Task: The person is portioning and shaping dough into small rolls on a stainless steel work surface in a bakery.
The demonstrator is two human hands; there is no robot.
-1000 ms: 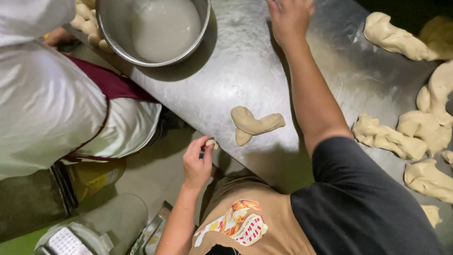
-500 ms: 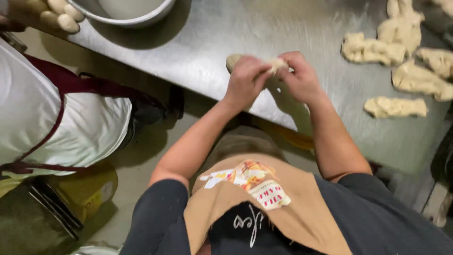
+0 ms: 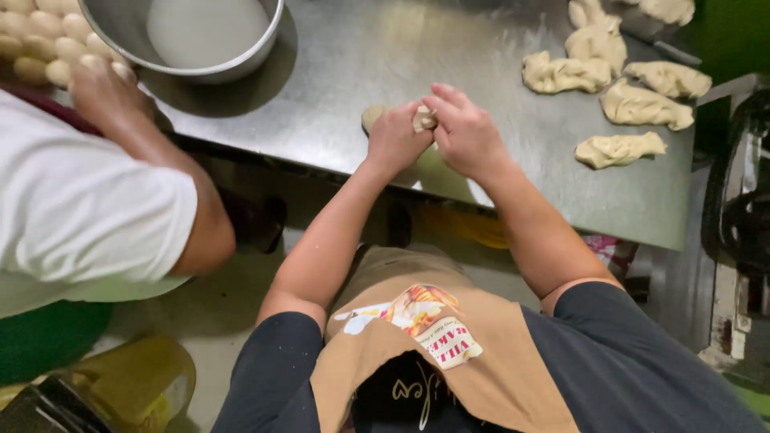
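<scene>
My left hand and my right hand meet over the front of the steel table, both gripping a small lump of pale dough between their fingers. One end of a longer dough piece shows on the table just left of my left hand; the rest of it is hidden behind my hands.
Several rough dough pieces lie at the table's right end. A metal bowl of whitish liquid stands at the back left. A co-worker in white, hand by rows of dough balls, stands to my left.
The view has shifted and my hands have drawn closer together on the dough lump. The co-worker's hand has come into view near the dough balls.
</scene>
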